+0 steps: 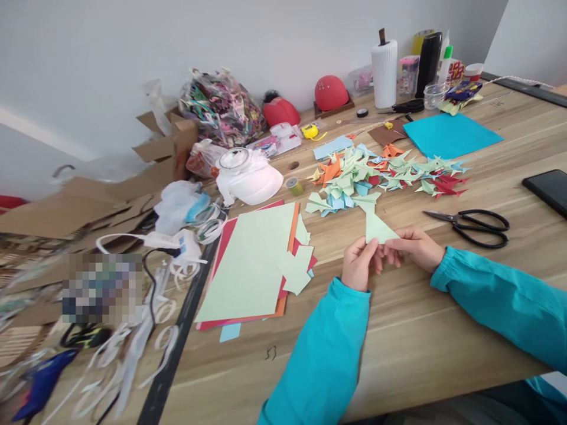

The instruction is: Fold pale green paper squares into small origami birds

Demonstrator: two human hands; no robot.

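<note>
Between my two hands is a pale green folded paper triangle (377, 229), its tip pointing up and away from me. My left hand (359, 261) pinches its lower left corner between thumb and fingers. At its lower right edge, my right hand (414, 245) grips it the same way. Just beyond lies a heap of small folded paper shapes (354, 174) in green, orange, blue and red. Left of my hands, cut green paper pieces (297, 270) rest on a stack of coloured paper sheets (252, 260). Black-handled scissors (481, 225) lie to the right of my right hand.
A blue sheet (452, 134) lies behind the heap, with a black phone (549, 189) at the right edge. Toward the wall stand a white canister (384, 74) and a black bottle (428, 65). A power strip (186, 245) and cords clutter the left side.
</note>
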